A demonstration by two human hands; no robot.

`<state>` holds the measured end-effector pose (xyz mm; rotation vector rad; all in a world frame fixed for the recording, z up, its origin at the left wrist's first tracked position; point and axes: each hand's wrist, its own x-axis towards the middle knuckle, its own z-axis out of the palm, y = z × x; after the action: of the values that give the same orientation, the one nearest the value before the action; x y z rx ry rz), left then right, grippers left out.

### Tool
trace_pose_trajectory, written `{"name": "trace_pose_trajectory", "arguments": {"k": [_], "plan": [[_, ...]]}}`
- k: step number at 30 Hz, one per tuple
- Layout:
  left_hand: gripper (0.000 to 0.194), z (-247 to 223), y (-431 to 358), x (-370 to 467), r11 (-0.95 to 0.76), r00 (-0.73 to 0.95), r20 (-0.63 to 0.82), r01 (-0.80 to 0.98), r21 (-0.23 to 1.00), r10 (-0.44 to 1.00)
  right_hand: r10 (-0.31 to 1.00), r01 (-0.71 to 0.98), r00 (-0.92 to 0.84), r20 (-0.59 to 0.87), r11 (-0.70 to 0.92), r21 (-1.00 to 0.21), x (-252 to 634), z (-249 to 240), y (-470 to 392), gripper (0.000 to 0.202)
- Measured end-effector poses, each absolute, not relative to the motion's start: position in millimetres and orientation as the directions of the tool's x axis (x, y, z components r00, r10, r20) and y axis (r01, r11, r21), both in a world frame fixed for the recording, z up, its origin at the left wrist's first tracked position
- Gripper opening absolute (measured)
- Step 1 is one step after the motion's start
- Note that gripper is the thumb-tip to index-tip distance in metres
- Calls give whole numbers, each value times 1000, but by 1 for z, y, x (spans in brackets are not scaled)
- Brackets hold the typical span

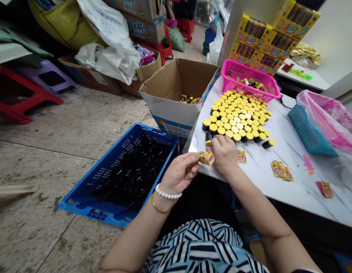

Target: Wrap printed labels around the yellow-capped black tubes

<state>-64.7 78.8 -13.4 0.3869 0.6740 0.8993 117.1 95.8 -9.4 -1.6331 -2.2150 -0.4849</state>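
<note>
My left hand (pixel 183 170) pinches a small yellow printed label (pixel 206 158), which looks curled, just off the table's near edge. Close beside it, my right hand (pixel 223 154) is closed with its fingers curled down over the table; what they hold, if anything, is hidden. Against those fingertips is a small black canister (pixel 208 136) with its yellow end down. Behind the hands stand many black canisters with yellow caps (pixel 235 117), packed in a cluster. One canister (pixel 268 143) lies on its side at the right. A flat label (pixel 242 157) rests by my right wrist.
Label stacks (pixel 278 169) and a red-edged stack (pixel 324 189) lie on the white table (pixel 258 182). Behind are a pink basket (pixel 274 89) and a teal basket (pixel 309 131). An open carton (pixel 170 110) and a blue crate (pixel 87 182) of black tubes stand left.
</note>
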Motion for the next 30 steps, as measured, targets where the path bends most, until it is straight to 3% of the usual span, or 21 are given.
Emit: {"name": "trace_pose_trajectory", "arguments": {"k": [5, 7, 12, 15, 17, 19, 22, 24, 26, 30], "plan": [[29, -9, 82, -65, 514, 377, -351, -612, 601, 857, 838, 976, -203, 506, 217, 31, 118, 2, 92, 18], [28, -14, 82, -66, 475, 317, -354, -608, 636, 880, 827, 962, -247, 505, 270, 29, 114, 12, 94, 19], [30, -35, 84, -76, 328, 125, -339, -685, 651, 933, 748, 777, -628, 216, 617, 122, 89, 15, 122, 26], [30, -37, 84, -84, 341, 141, -358, -731, 591, 923, 734, 742, -670, 106, 666, 80, 83, 5, 131, 25], [29, -34, 82, -87, 380, 184, -369, -723, 577, 911, 750, 755, -640, 166, 655, -46, 89, 1, 124, 23], [31, -29, 80, -87, 433, 246, -377, -698, 570, 893, 786, 749, -543, 296, 613, -253, 104, 0, 110, 18], [35, -23, 80, -83, 492, 292, -412, -672, 554, 863, 889, 691, -220, 401, 432, -579, 132, 5, 83, 38], [35, -20, 84, -76, 511, 304, -430, -673, 535, 850, 940, 553, -24, 340, 296, -779, 147, 10, 68, 46], [36, -16, 87, -68, 527, 332, -425, -676, 516, 842, 968, 343, 66, 243, 207, -916, 157, 13, 55, 39], [37, -4, 89, -48, 560, 396, -402, -666, 492, 825, 989, -18, 81, 123, 125, -992, 159, 17, 41, 32]]}}
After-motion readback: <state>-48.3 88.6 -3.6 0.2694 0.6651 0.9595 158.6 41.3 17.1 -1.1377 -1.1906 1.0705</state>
